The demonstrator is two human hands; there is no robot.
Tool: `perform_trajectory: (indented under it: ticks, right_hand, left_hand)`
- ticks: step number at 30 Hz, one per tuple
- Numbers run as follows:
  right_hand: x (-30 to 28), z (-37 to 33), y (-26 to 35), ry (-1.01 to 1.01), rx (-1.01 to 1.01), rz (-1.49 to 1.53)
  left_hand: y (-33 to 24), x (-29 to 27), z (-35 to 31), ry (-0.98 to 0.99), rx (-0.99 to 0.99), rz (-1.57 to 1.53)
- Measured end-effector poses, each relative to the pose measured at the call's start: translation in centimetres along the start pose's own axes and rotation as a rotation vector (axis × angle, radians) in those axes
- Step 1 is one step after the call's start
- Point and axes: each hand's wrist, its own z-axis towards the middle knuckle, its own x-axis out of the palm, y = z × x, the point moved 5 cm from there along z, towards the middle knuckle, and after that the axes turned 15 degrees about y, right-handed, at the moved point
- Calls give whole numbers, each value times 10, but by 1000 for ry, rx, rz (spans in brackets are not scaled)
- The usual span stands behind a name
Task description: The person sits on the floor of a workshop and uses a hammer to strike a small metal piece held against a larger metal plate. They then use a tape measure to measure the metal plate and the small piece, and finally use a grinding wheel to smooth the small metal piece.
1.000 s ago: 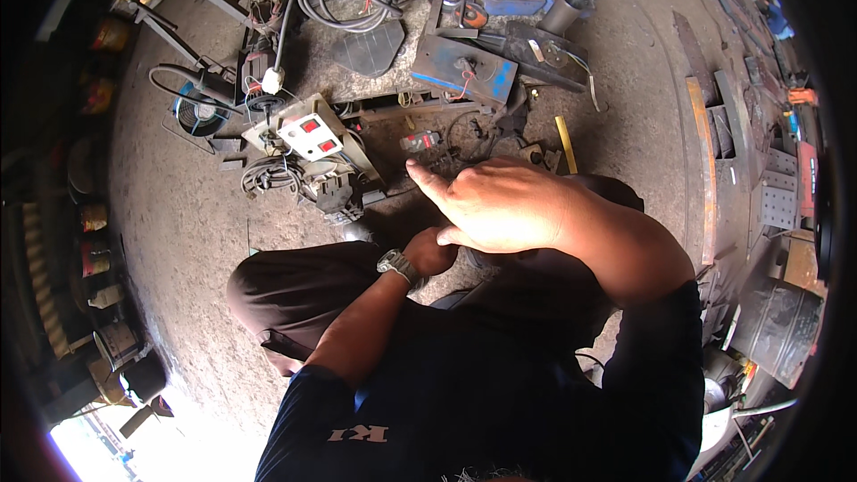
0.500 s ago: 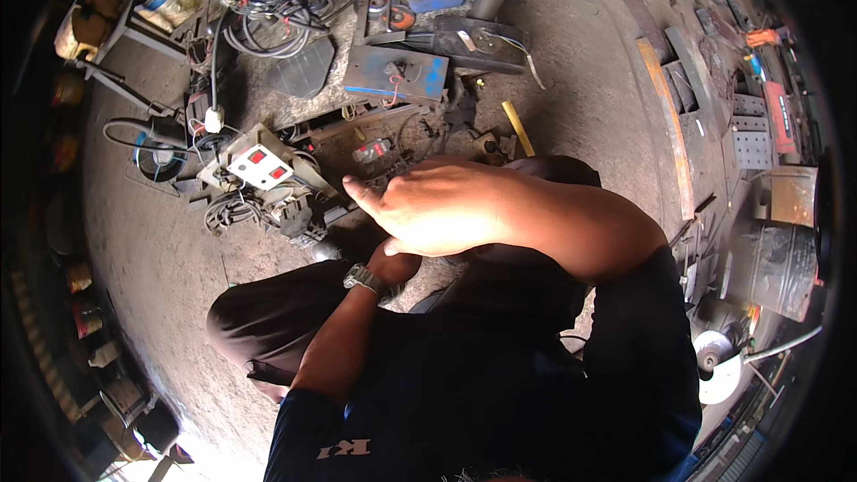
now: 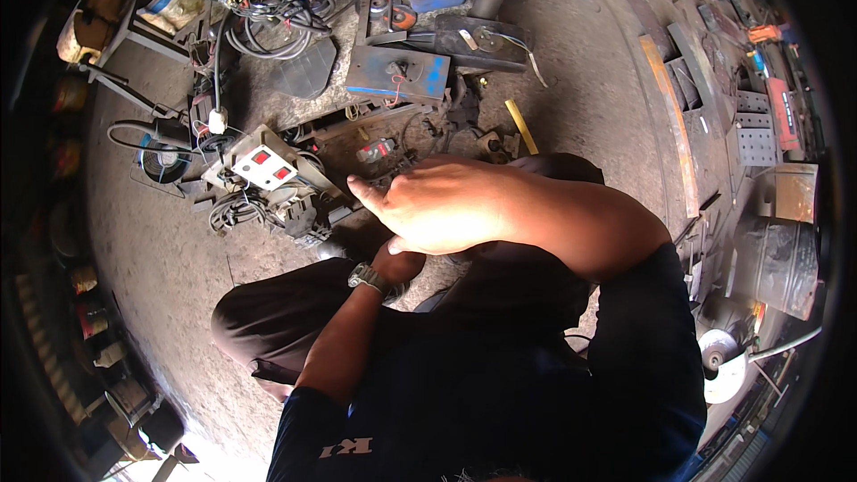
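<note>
My right hand (image 3: 437,205) reaches in from the right, back of the hand up. Its forefinger points out to the left and the thumb sits apart, lower down; the other fingers are hidden, and nothing shows in its grip. Under it is my left hand (image 3: 395,266), with a watch (image 3: 366,278) on the wrist; its fingers are covered. Left of both hands stands a dusty machine with a white switch panel (image 3: 264,167) bearing red rocker switches. A small grey and red object (image 3: 375,150) lies just beyond my right hand.
A steel plate with blue paint (image 3: 400,73) lies ahead, near coiled cables (image 3: 277,31) and a blue toolbox (image 3: 437,0). A yellow bar (image 3: 520,127) lies beyond my right forearm. Long metal bars (image 3: 671,125) and a steel drum (image 3: 775,266) are at the right.
The whole scene has shifted very slightly to the right in the picture. Both hands keep the same pose.
</note>
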Motion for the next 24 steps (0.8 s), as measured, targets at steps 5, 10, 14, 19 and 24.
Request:
perform_trajectory:
  ticks: [5, 10, 14, 19, 24]
  right_hand:
    - [1, 3, 0, 5, -5, 0]
    - [2, 8, -1, 35, 23, 10]
    - [3, 11, 0, 28, 14, -13]
    - [6, 15, -2, 22, 22, -8]
    - [5, 13, -2, 29, 16, -2]
  left_hand:
    - [8, 7, 2, -3, -4, -62]
    - [3, 4, 3, 11, -11, -63]
    - [-1, -1, 4, 36, -17, -123]
    - [6, 5, 3, 54, -84, -217]
    - [8, 6, 1, 67, -94, -217]
